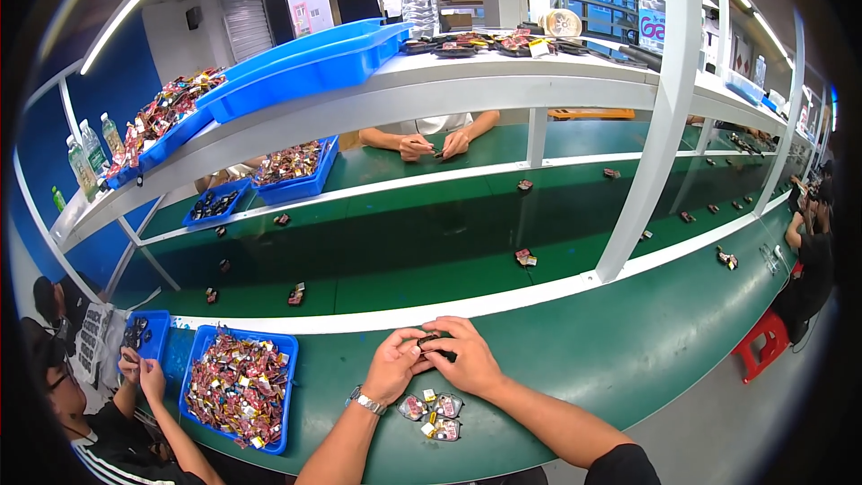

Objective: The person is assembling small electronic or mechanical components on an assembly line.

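Left hand [393, 368] and right hand [467, 361] meet over the green workbench [575, 350]; both pinch one small black casing [433, 341], fingers closed in a narrow grip, casing partly covered; silver wristwatch [369, 404] on left wrist. All clock directions taken from the casing.

6 o'clock, near: three rounded units [448, 406] grouped on the bench, red inside, white and yellow tags; print on tags too small to read. 9 o'clock: blue bin [292, 382] heaped with red-and-yellow parts, white tags mixed in; beyond it, smaller blue tray [163, 334] of black pieces, beside a co-worker's hands [144, 371]; pale sheet [92, 341] with bold dark writing just past them.

Between 1 and 2 o'clock: tagged unit [525, 258] on the green strip [422, 265]; another unit [296, 294] at 10 o'clock. 12 o'clock: second co-worker's hands [435, 147] across the strip; above, on the white shelf [503, 92], clear bottle [418, 4] with red-and-white label; large bottle [651, 0] at 1 o'clock, label blue and purple; blue trays [305, 72] at 11 o'clock; red stool [763, 346] at 3 o'clock.
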A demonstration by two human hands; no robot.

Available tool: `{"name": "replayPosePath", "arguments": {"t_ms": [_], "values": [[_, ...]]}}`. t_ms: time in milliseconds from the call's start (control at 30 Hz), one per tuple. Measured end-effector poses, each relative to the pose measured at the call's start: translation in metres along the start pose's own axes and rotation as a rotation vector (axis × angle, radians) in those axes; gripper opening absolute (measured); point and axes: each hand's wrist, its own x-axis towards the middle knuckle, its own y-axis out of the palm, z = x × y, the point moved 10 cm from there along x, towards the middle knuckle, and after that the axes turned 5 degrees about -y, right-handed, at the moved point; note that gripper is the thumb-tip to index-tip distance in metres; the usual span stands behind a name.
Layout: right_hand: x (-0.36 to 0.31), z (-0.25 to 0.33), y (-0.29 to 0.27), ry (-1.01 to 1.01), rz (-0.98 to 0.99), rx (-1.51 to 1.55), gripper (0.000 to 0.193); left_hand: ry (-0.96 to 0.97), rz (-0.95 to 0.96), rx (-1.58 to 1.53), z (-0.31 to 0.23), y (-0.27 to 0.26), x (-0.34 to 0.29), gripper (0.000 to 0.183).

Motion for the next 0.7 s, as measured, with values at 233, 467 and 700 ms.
{"name": "replayPosePath", "arguments": {"t_ms": [233,467,700], "values": [[0.001,-0.001,0.004,-0.001,0.016,0.019,0.019,0.016,-0.020,0.020,0.000,-0.002,-0.001,0.023],[-0.001,-0.002,0.005,0.017,0.042,0.033,0.024,0.014,-0.085,0.049,-0.002,-0.004,0.000,0.022],[0.007,0.018,-0.006,-0.100,-0.045,-0.055,0.020,0.039,-0.150,0.002,-0.003,-0.007,0.000,0.024]]}}
